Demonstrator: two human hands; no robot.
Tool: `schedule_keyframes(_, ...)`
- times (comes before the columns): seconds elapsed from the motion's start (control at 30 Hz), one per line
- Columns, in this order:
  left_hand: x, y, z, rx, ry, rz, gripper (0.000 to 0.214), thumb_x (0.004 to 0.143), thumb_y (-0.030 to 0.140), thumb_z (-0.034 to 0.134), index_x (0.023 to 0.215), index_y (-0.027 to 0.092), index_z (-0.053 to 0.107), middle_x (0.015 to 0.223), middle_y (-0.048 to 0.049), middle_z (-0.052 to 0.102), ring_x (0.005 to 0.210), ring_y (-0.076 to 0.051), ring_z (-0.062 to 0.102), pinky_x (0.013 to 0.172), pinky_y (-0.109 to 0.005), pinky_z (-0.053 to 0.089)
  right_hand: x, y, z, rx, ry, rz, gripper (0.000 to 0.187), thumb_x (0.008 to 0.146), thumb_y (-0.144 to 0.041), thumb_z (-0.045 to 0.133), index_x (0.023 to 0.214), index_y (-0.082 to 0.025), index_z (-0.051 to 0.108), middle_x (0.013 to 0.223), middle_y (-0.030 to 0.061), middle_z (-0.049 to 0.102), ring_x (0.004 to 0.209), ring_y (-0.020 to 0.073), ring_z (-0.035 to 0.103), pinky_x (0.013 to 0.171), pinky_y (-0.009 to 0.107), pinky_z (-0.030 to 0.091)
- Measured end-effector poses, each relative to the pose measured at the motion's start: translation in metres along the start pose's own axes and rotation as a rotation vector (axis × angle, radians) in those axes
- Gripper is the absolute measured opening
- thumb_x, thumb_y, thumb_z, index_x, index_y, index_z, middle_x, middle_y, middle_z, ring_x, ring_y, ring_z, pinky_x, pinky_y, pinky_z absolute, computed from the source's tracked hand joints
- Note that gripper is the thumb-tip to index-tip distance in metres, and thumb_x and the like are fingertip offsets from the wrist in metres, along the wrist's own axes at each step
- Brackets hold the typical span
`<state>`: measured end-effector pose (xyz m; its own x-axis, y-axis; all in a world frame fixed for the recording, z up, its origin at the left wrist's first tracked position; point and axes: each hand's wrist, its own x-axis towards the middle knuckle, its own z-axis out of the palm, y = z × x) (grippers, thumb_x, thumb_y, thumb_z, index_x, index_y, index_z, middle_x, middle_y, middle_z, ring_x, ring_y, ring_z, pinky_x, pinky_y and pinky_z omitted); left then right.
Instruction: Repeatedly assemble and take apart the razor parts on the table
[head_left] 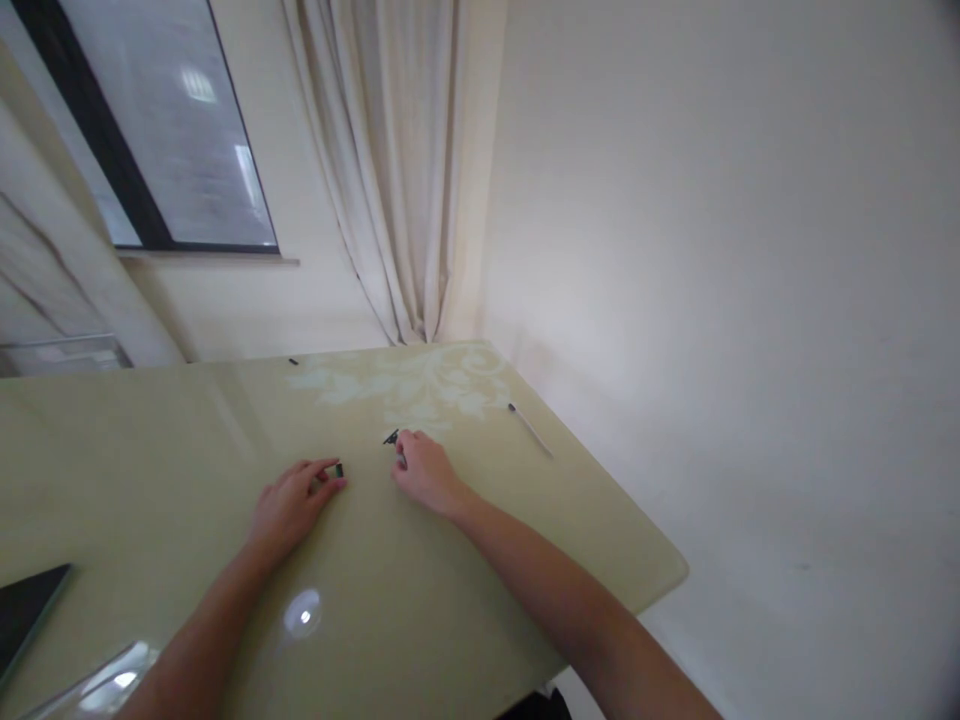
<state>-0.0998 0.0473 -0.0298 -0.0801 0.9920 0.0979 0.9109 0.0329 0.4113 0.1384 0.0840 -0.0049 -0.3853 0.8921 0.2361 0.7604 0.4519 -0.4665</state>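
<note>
My left hand [289, 505] rests low over the pale yellow-green table [360, 600], pinching a small dark block-like piece [340, 470] between thumb and forefinger. A short way to its right, my right hand [429, 474] has its fingers curled together at a thin, small black piece [390, 438]. That piece sticks out to the left of the fingertips; its exact kind is too small to make out. Right of this hand lies a slim white stick with a dark tip [531, 431], pen-like in shape.
Another tiny dark piece [293, 361] lies near the table's far edge. A dark flat panel [30, 605] and a clear shiny object [112, 680] sit at lower left. Along the right stands a white wall [712, 300]; a curtain [397, 170] hangs behind.
</note>
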Motion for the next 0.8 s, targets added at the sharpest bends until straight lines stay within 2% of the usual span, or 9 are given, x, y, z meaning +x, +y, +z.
schedule_keyframes(0.13, -0.001, -0.001, 0.002, 0.01, 0.019, 0.055, 0.042, 0.098, 0.044, 0.045, 0.127, 0.025, 0.069, 0.115, -0.0064, 0.072, 0.107, -0.025, 0.068, 0.09, -0.034, 0.049, 0.018, -0.027, 0.023, -0.025, -0.002, 0.058, 0.023, 0.089, -0.019, 0.057, 0.112, -0.019, 0.059, 0.106, 0.0098, 0.065, 0.087, 0.0219, 0.062, 0.073, 0.03, 0.044)
schedule_keyframes(0.2, 0.0, 0.0, 0.003, 0.008, 0.026, 0.066, 0.042, 0.099, 0.044, 0.045, 0.127, 0.025, 0.069, 0.113, -0.0066, 0.072, 0.105, -0.025, 0.069, 0.088, -0.034, 0.05, 0.021, -0.029, 0.027, -0.024, -0.022, 0.069, 0.025, 0.09, -0.023, 0.062, 0.114, -0.02, 0.059, 0.108, 0.0094, 0.065, 0.088, 0.0217, 0.063, 0.074, 0.03, 0.045)
schedule_keyframes(0.27, 0.001, 0.001, 0.004, 0.003, 0.024, 0.065, 0.042, 0.098, 0.045, 0.046, 0.127, 0.024, 0.07, 0.112, -0.0071, 0.072, 0.104, -0.025, 0.069, 0.087, -0.034, 0.05, 0.021, -0.02, 0.021, -0.014, -0.036, 0.089, 0.031, 0.088, -0.033, 0.069, 0.116, -0.021, 0.06, 0.109, 0.0082, 0.066, 0.09, 0.0216, 0.064, 0.076, 0.03, 0.045)
schedule_keyframes(0.33, 0.003, 0.002, 0.005, 0.001, 0.02, 0.059, 0.041, 0.099, 0.045, 0.046, 0.126, 0.024, 0.07, 0.112, -0.0073, 0.072, 0.102, -0.025, 0.069, 0.086, -0.034, 0.05, 0.017, 0.003, 0.005, -0.025, 0.015, 0.157, 0.036, 0.09, -0.042, 0.071, 0.117, -0.022, 0.06, 0.108, 0.0079, 0.067, 0.09, 0.0214, 0.064, 0.077, 0.03, 0.045)
schedule_keyframes(0.43, 0.006, 0.003, 0.006, 0.001, 0.022, 0.049, 0.042, 0.098, 0.046, 0.048, 0.126, 0.023, 0.069, 0.113, -0.0073, 0.073, 0.1, -0.025, 0.069, 0.085, -0.034, 0.05, 0.004, 0.057, -0.034, -0.175, 0.169, 0.311, 0.025, 0.095, -0.035, 0.065, 0.116, -0.022, 0.063, 0.114, 0.0086, 0.067, 0.103, 0.0221, 0.063, 0.083, 0.029, 0.044)
schedule_keyframes(0.5, 0.008, 0.005, 0.006, 0.003, 0.033, 0.047, 0.044, 0.098, 0.046, 0.048, 0.129, 0.022, 0.067, 0.112, -0.0077, 0.072, 0.098, -0.025, 0.069, 0.085, -0.035, 0.05, -0.011, 0.097, -0.065, -0.231, 0.234, 0.396, 0.027, 0.093, -0.025, 0.064, 0.119, -0.017, 0.062, 0.123, 0.0153, 0.063, 0.117, 0.0274, 0.057, 0.093, 0.033, 0.042)
schedule_keyframes(0.6, 0.008, 0.014, 0.007, 0.011, 0.06, 0.072, 0.046, 0.099, 0.044, 0.047, 0.133, 0.018, 0.064, 0.108, -0.0089, 0.071, 0.1, -0.026, 0.068, 0.09, -0.036, 0.049, -0.036, 0.146, -0.103, -0.266, 0.289, 0.514, 0.034, 0.09, -0.019, 0.064, 0.123, -0.012, 0.061, 0.127, 0.0224, 0.059, 0.12, 0.0327, 0.055, 0.095, 0.037, 0.041)
schedule_keyframes(0.7, 0.001, 0.035, 0.011, 0.04, 0.089, 0.192, 0.044, 0.101, 0.042, 0.045, 0.132, 0.018, 0.065, 0.107, -0.0101, 0.071, 0.104, -0.027, 0.067, 0.094, -0.037, 0.048, -0.053, 0.171, -0.12, -0.232, 0.259, 0.533, 0.026, 0.086, -0.015, 0.065, 0.112, -0.014, 0.066, 0.11, 0.016, 0.067, 0.103, 0.0272, 0.062, 0.086, 0.033, 0.043)
schedule_keyframes(0.8, -0.01, 0.058, 0.021, 0.111, 0.096, 0.324, 0.041, 0.103, 0.038, 0.046, 0.134, 0.019, 0.065, 0.114, -0.0123, 0.069, 0.109, -0.027, 0.066, 0.096, -0.038, 0.047, -0.054, 0.17, -0.116, -0.171, 0.223, 0.487, 0.017, 0.085, -0.007, 0.06, 0.098, -0.015, 0.067, 0.092, 0.009, 0.07, 0.088, 0.021, 0.064, 0.077, 0.028, 0.041)
